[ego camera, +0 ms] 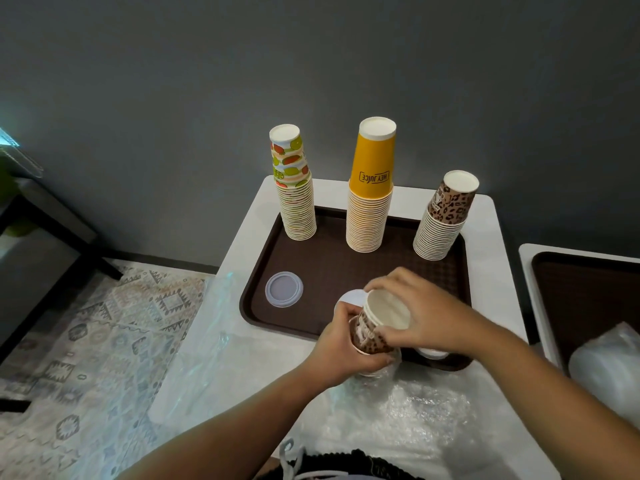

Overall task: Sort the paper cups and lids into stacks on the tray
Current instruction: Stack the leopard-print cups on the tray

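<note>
My left hand (341,344) grips a short nest of leopard-print paper cups (372,336), tilted with the white mouth up, over the near edge of the brown pebbled tray (346,268). My right hand (417,315) pinches the top cup's rolled rim. Three upturned stacks stand along the far edge: fruit-print (294,188), yellow (370,199), leopard (443,220). A clear round lid (284,289) lies flat near the left, bare tray around it. Crinkled plastic wrap (398,410) covers the white tabletop (498,271) in front.
</note>
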Available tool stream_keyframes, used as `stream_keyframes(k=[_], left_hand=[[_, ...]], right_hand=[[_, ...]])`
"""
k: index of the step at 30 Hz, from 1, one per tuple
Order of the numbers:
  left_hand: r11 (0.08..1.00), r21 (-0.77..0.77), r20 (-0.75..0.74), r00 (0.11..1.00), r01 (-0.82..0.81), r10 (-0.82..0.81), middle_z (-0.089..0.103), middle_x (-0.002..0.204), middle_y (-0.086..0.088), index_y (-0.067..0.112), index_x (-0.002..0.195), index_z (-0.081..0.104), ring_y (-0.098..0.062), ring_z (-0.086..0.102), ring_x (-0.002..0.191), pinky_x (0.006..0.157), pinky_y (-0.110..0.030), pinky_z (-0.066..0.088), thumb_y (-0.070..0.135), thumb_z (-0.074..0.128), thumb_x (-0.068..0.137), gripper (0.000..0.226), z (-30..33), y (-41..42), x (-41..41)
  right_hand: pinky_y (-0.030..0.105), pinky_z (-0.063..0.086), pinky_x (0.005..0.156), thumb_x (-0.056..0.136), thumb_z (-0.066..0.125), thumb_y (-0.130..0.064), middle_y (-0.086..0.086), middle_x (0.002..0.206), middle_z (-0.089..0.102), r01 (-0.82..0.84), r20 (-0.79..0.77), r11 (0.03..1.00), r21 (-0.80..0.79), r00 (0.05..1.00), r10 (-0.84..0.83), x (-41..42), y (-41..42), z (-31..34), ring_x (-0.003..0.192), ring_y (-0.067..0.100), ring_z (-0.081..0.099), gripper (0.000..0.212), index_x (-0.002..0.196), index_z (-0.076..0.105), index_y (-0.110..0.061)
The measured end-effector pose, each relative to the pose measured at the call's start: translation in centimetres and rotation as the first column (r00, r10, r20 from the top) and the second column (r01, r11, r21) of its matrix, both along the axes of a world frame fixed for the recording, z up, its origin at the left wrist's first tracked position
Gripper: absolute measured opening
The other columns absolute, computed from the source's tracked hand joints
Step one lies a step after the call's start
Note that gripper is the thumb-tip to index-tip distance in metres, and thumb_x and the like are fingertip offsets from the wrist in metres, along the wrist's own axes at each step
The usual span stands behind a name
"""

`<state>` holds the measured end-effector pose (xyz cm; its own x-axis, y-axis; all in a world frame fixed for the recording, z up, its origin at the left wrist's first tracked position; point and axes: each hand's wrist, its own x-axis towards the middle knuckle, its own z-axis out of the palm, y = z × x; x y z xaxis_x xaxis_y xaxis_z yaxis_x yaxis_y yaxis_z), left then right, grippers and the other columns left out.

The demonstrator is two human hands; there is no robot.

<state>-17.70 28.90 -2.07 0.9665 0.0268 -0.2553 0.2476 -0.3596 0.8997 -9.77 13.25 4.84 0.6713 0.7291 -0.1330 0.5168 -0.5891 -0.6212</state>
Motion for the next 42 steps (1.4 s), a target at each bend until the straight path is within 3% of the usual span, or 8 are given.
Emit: stream_keyframes(k=[10, 12, 15, 19, 23, 29, 35, 42], left_hand=[[0.999, 0.036, -0.005, 1.0, -0.008, 0.008, 0.055, 0.109, 0.008, 0.019, 0.111, 0.038, -0.001, 0.052, 0.094, 0.073, -0.007, 0.042, 0.026, 0.088, 0.063, 0.069, 0.0, 0.0, 0.1], [0.999, 0.04, -0.008, 1.0, -0.01, 0.01, 0.054, 0.11, 0.008, 0.02, 0.11, 0.038, -0.002, 0.051, 0.095, 0.073, -0.006, 0.041, 0.026, 0.088, 0.064, 0.068, 0.1, 0.0, 0.1], [0.999, 0.039, 0.0, 1.0, -0.015, 0.015, 0.05, 0.108, 0.014, 0.019, 0.111, 0.039, -0.001, 0.051, 0.097, 0.073, -0.005, 0.041, 0.026, 0.087, 0.064, 0.068, 0.3, 0.0, 0.1], [0.999, 0.036, 0.0, 1.0, -0.006, 0.006, 0.048, 0.108, 0.018, 0.023, 0.11, 0.038, -0.003, 0.051, 0.1, 0.074, -0.004, 0.041, 0.027, 0.087, 0.064, 0.067, 0.5, 0.1, 0.1], [0.999, 0.035, -0.001, 1.0, 0.0, 0.0, 0.049, 0.109, 0.017, 0.023, 0.11, 0.038, -0.001, 0.051, 0.101, 0.076, -0.007, 0.042, 0.026, 0.087, 0.064, 0.068, 0.6, 0.0, 0.2], [0.999, 0.029, -0.005, 1.0, 0.022, -0.021, 0.05, 0.113, 0.013, 0.025, 0.111, 0.036, -0.007, 0.051, 0.106, 0.077, -0.005, 0.041, 0.028, 0.087, 0.063, 0.07, 0.4, 0.1, 0.2], [0.999, 0.037, -0.004, 1.0, 0.016, -0.016, 0.05, 0.113, 0.015, 0.026, 0.11, 0.036, -0.007, 0.051, 0.107, 0.076, -0.004, 0.04, 0.028, 0.088, 0.062, 0.071, 0.2, 0.1, 0.3], [0.997, 0.067, -0.006, 0.999, 0.034, -0.033, 0.052, 0.114, 0.017, 0.028, 0.113, 0.043, -0.006, 0.052, 0.105, 0.076, -0.006, 0.041, 0.033, 0.091, 0.054, 0.077, -0.1, 0.0, 0.2]], right_hand=[[0.024, 0.045, 0.087, 0.064, 0.082, -0.031, -0.011, 0.112, 0.045, -0.16, -0.064, 0.931, -0.328, 0.987, 0.147, 2.9, -2.2, -1.2, 0.101, 0.006, 0.05, 0.069, 0.121, 0.042, -0.031], [0.026, 0.044, 0.091, 0.063, 0.084, -0.034, -0.011, 0.116, 0.049, -0.11, -0.053, 0.962, -0.251, 0.994, 0.1, 3.4, -2.1, -1.5, 0.105, 0.006, 0.05, 0.071, 0.122, 0.043, -0.031], [0.023, 0.043, 0.094, 0.064, 0.086, -0.03, -0.009, 0.123, 0.052, 0.106, -0.034, 0.99, 0.093, 0.994, -0.103, 5.8, -2.0, -0.2, 0.112, 0.008, 0.051, 0.073, 0.123, 0.044, -0.029], [0.011, 0.038, 0.092, 0.069, 0.083, -0.022, -0.004, 0.128, 0.049, 0.418, 0.0, 0.755, 0.504, 0.875, -0.484, 10.4, -1.9, 1.9, 0.115, 0.004, 0.047, 0.073, 0.128, 0.04, -0.022], [0.037, 0.041, 0.104, 0.076, 0.078, -0.031, 0.005, 0.139, 0.045, 0.567, -0.057, 0.575, 0.59, 0.74, -0.671, 14.7, -2.6, 1.4, 0.125, 0.016, 0.046, 0.075, 0.136, 0.034, -0.015], [0.037, 0.042, 0.104, 0.076, 0.077, -0.021, 0.005, 0.138, 0.045, 0.662, -0.103, 0.475, 0.58, 0.638, -0.764, 16.0, -2.5, -1.2, 0.124, 0.018, 0.047, 0.075, 0.136, 0.033, -0.012], [0.021, 0.034, 0.1, 0.084, 0.068, -0.014, 0.011, 0.14, 0.04, 0.646, 0.063, 0.568, 0.51, 0.631, -0.773, 16.1, -2.0, -1.6, 0.127, 0.023, 0.042, 0.067, 0.143, 0.036, -0.017], [0.048, 0.027, 0.111, 0.086, 0.067, -0.028, 0.014, 0.15, 0.027, 0.708, 0.199, 0.667, 0.234, 0.636, -0.745, 15.7, -2.5, -1.4, 0.138, 0.033, 0.028, 0.085, 0.152, 0.014, -0.017]])
